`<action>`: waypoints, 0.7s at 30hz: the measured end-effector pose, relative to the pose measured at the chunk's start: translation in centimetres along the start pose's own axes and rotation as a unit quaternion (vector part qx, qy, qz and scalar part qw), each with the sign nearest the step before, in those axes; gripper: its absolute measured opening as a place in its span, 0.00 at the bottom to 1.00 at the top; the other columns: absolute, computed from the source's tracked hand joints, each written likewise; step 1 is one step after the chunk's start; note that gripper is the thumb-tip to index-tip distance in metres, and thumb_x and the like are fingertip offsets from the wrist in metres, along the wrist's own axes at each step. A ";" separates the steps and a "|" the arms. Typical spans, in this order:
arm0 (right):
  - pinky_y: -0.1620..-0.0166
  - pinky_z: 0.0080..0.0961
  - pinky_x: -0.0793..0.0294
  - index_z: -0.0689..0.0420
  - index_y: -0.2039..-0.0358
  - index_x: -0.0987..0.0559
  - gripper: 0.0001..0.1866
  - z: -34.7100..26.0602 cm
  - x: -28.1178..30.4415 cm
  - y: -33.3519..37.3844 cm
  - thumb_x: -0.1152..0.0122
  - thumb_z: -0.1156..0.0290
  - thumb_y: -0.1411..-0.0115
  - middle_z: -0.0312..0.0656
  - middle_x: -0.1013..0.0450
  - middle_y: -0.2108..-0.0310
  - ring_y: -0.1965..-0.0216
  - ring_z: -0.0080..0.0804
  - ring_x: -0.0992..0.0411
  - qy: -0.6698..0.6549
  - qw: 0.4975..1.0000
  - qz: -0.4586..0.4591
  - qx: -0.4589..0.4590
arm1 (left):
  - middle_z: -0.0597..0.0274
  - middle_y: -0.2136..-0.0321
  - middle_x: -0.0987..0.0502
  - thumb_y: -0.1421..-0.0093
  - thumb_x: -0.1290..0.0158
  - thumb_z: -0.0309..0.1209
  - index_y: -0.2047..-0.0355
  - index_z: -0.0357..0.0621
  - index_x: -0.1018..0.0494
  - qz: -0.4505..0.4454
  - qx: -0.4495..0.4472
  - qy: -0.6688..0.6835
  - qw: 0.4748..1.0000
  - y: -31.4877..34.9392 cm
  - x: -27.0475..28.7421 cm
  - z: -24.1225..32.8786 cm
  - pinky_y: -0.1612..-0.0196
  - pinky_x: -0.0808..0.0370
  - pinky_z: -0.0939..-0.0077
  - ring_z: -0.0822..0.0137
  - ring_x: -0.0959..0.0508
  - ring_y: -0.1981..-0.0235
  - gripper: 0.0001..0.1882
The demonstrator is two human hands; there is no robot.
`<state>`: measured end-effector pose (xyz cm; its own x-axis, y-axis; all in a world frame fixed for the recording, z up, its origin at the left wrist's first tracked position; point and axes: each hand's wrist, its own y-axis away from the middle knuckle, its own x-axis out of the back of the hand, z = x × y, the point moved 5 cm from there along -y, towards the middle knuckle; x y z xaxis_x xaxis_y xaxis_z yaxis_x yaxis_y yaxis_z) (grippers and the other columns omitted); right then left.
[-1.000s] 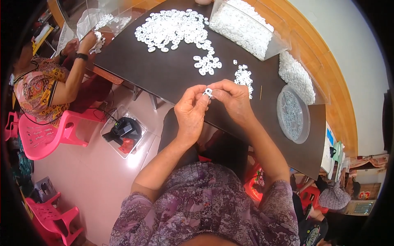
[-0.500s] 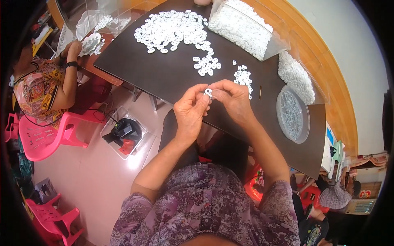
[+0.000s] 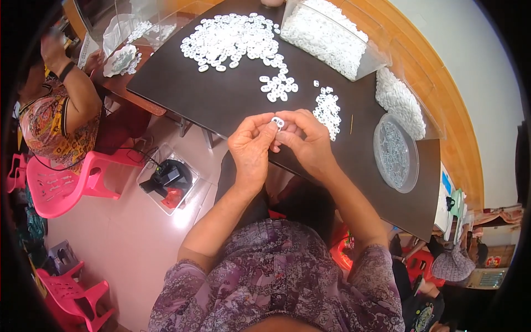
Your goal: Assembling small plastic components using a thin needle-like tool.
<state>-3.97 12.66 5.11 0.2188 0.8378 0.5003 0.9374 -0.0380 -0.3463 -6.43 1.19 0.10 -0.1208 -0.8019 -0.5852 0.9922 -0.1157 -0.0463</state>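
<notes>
A small white oval plastic piece [image 3: 277, 122] with two round holes is pinched between the thumb and forefinger of my left hand [image 3: 251, 152]. The thumb and bent fingers of my right hand [image 3: 311, 145] close against its right side; whether a smaller part sits in those fingertips is hidden. Both hands are just above the table's near edge. Beyond them lie a small cluster of similar white oval pieces [image 3: 278, 88] and, to the right, a heap of smaller white parts [image 3: 327, 115].
On the dark table [image 3: 166, 83] are a large pile of white ovals [image 3: 232, 41], a thin yellowish stick [image 3: 351, 124] and a round clear dish [image 3: 410, 180] of small metal parts. Clear bins [image 3: 318, 52] of white pieces line the back. A co-worker [image 3: 61, 110] sits left by a pink chair [image 3: 52, 188].
The white piece has turned between my fingers, so both holes now show. My hands have shifted slightly left. At the left, the co-worker has raised an arm.
</notes>
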 end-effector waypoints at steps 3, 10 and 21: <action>0.69 0.25 0.31 0.60 0.64 0.24 0.14 0.0 -0.1 0.2 0.37 0.78 0.54 0.40 0.31 0.75 0.74 0.31 0.32 0.025 0.999 0.038 0.017 | 0.62 0.77 0.25 0.42 0.49 0.21 0.63 0.30 0.28 0.010 0.017 0.011 1.000 0.0 -0.1 0.0 0.78 0.32 0.86 0.78 0.30 0.80 0.07; 0.70 0.31 0.33 0.61 0.65 0.25 0.14 -0.3 -0.2 0.1 0.38 0.77 0.55 0.42 0.30 0.75 0.73 0.37 0.33 0.092 0.991 0.042 0.084 | 0.61 0.77 0.25 0.43 0.49 0.20 0.65 0.30 0.28 0.032 0.054 0.023 0.998 -0.1 0.0 0.0 0.77 0.32 0.86 0.77 0.30 0.81 0.06; 0.72 0.30 0.33 0.62 0.65 0.25 0.13 -1.1 -0.2 0.4 0.38 0.80 0.55 0.43 0.29 0.74 0.74 0.38 0.33 0.123 0.969 0.090 0.194 | 0.61 0.75 0.24 0.45 0.47 0.21 0.66 0.33 0.26 -0.001 0.060 0.011 0.998 -0.6 0.2 0.6 0.75 0.31 0.85 0.76 0.28 0.80 0.06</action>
<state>-3.32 11.83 5.73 0.4719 0.6790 0.5624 0.7164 0.0765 -0.6935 -7.07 0.74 0.49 -0.1213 -0.7882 -0.6034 0.9809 -0.1884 0.0488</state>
